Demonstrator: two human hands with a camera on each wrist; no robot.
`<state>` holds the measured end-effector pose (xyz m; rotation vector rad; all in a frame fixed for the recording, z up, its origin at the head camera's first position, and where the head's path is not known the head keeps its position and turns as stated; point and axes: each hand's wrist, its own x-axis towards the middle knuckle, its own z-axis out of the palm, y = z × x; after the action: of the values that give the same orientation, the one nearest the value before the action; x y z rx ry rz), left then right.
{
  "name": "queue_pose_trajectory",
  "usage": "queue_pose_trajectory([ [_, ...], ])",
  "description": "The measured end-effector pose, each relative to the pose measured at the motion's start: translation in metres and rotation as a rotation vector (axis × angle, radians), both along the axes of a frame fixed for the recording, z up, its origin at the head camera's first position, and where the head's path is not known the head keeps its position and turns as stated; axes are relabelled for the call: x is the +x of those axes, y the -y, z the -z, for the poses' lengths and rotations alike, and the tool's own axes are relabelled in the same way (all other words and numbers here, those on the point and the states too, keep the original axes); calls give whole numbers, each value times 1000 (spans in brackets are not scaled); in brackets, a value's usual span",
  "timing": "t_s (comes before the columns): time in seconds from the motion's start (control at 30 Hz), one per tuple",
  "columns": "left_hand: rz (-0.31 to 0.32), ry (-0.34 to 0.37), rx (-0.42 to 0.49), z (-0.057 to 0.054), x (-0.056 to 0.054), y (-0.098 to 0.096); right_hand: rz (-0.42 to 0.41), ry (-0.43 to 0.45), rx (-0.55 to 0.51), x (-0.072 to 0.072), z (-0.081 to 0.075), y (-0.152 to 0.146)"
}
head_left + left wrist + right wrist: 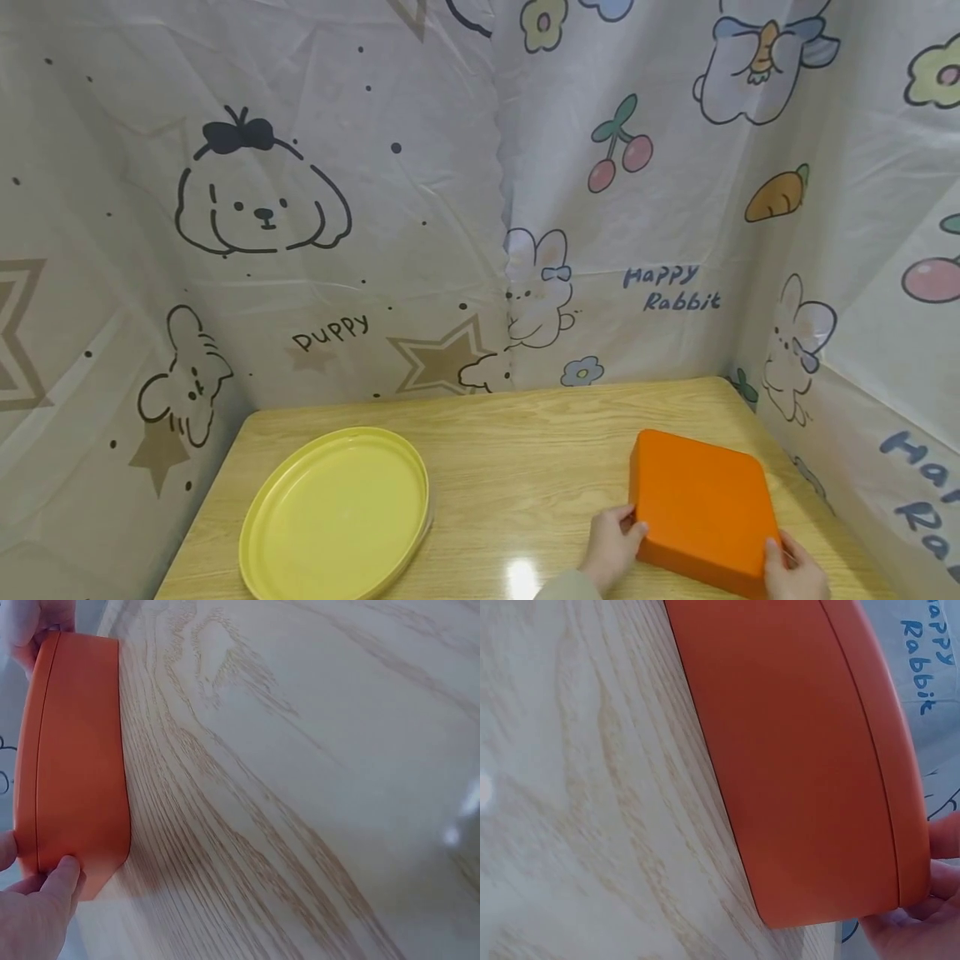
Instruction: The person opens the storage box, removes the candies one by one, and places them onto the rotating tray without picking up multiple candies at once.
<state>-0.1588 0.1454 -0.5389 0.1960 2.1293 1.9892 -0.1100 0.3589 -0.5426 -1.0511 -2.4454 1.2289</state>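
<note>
A person's right hand [797,571], partly cut off by the head view, grips the right side of a smooth, orange, round-cornered square box [701,504] near its front. The left hand [615,542] pinches the box's left side — thumb and fingers bent, only slightly parted. The box rests on a pale wood-grain table [525,467]. Well left of it lies a round, rimmed yellow tray [337,508]; behind it hangs a white, cartoon-printed curtain [427,200].

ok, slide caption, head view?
Left hand and right hand hold an orange box by its near corners, right of a round yellow tray on a woodgrain table.
</note>
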Motion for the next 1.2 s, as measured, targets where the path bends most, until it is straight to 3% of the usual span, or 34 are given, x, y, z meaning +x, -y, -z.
queue_pose_trajectory([
  [0.23, -13, -54, -13, 1, 0, 14, -40, -89, 43, -3, 1, 12],
  [0.73, -16, -133, -25, 7, -1, 65, -178, -140, 98, -15, -1, 52],
  [1.0, -57, -114, -48, 11, 1, 93, -246, -211, 89, -21, -2, 76],
  [1.2, -108, -111, -67, 13, 4, 111, -321, -205, 41, -27, -2, 91],
])
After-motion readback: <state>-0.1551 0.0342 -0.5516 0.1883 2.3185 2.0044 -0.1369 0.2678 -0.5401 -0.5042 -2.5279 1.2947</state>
